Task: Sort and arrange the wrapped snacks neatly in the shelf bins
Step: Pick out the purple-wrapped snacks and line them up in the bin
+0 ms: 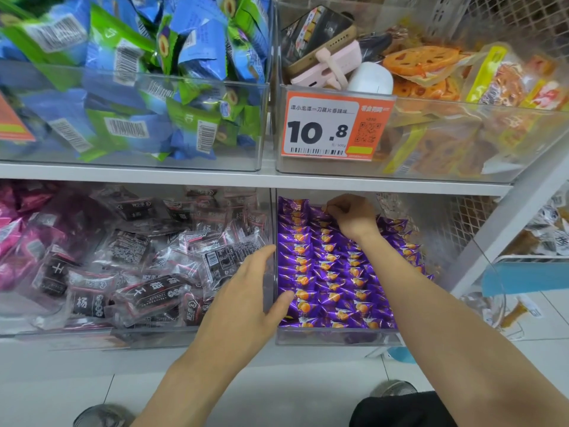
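Several purple wrapped snacks [326, 272] with orange pictures lie in neat rows in a clear bin [338, 337] on the lower shelf, right of centre. My right hand [354, 215] reaches deep into that bin, fingers pinched on a purple snack at the back of the rows. My left hand [246, 297] rests on the clear wall between this bin and the one to its left, thumb inside against the purple snacks, fingers spread on the other side.
The lower left bin [92, 331] holds loose black and pink packets. Upper bins hold blue-green packets [138, 87] and orange lotus-root packs [431, 97], with a phone [320, 38] and a price tag [335, 127]. A white shelf post [505, 229] stands right.
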